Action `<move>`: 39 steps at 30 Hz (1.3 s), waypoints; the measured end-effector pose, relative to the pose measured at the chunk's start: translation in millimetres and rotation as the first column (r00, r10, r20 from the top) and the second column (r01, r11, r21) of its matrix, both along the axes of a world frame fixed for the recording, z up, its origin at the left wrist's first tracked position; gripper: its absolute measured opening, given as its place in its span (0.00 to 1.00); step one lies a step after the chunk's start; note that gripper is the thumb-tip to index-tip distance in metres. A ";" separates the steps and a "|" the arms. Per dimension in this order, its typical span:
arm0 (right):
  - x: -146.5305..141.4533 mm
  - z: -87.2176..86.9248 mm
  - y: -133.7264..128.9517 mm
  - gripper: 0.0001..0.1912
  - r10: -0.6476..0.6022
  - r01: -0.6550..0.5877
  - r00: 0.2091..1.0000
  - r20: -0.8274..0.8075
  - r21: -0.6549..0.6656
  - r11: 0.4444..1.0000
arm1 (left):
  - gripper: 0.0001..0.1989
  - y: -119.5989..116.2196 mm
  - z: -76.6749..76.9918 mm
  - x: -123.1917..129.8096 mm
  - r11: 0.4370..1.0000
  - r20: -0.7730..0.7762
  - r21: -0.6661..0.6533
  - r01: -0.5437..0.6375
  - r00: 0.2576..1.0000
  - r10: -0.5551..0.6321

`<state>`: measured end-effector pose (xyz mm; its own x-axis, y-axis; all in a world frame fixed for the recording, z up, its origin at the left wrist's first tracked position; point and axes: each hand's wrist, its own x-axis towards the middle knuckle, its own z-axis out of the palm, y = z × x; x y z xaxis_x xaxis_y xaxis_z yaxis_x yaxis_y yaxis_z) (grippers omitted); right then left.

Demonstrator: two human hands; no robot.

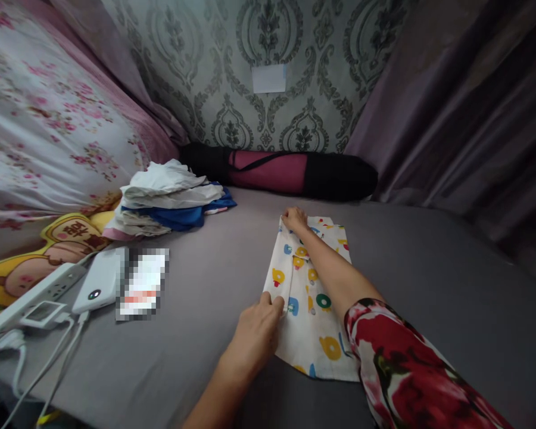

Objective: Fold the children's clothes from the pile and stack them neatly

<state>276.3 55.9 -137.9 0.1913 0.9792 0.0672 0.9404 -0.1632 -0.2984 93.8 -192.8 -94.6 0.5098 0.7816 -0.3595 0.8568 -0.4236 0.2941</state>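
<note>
Under and all around the printed cloth (306,325), grey bed sheet (205,268), looking smooth enough to work on. Beyond the cloth's far end, a long black-and-maroon bag (268,173) lies crosswise, well apart. To the cloth's far left, a heap of white and blue clothes (170,193); nearer on that same side, a white power bank (100,280), also well apart, so elbow room looks ample. Cloth itself lies flat, white with coloured motifs, its long way running from the wearer toward the bag. Right forearm crosses over it; right hand (296,218) is closed on its far left corner, fingertips partly hidden. Left hand (259,325) has thumb and fingers gathered on its left edge, lower down, pinching the fabric. Between the two hands, a turned-over strip (282,256) runs along that left edge. Step in hand, as I judge it: laying this strip straight. Best done with light, equal tension between both hands, the strip's inner edge parallel to the outer fold, then a flat sweep along it before either pinch is released. Forearm better lifted clear of the cloth; fabric looks thin and could drag askew. Smallest item: a short dark line (300,257) near the cloth's upper middle, crease or seam, cannot tell; worth smoothing if a crease.
</note>
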 end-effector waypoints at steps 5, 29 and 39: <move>-6.5 -7.2 -5.7 0.12 -0.021 0.020 1.000 0.007 0.077 0.997 | 0.16 -1.0 5.6 -1.6 0.999 -0.078 0.016 -0.037 0.996 0.038; 4.0 -5.0 -45.1 0.27 0.345 -0.345 0.937 0.064 -0.010 0.939 | 0.11 7.5 -8.5 -18.3 0.960 0.316 0.262 -0.095 0.949 0.008; 2.4 -23.9 -46.9 0.35 0.372 -0.364 0.923 0.093 -0.098 0.926 | 0.12 12.6 -0.6 -30.1 0.996 0.189 0.092 -0.018 0.982 0.000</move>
<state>278.7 9.0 -161.8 -0.1877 0.9822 -0.0112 0.9643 0.1820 -0.1922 63.6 -180.2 -95.1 0.5544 0.8119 -0.1828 0.7935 -0.4494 0.4104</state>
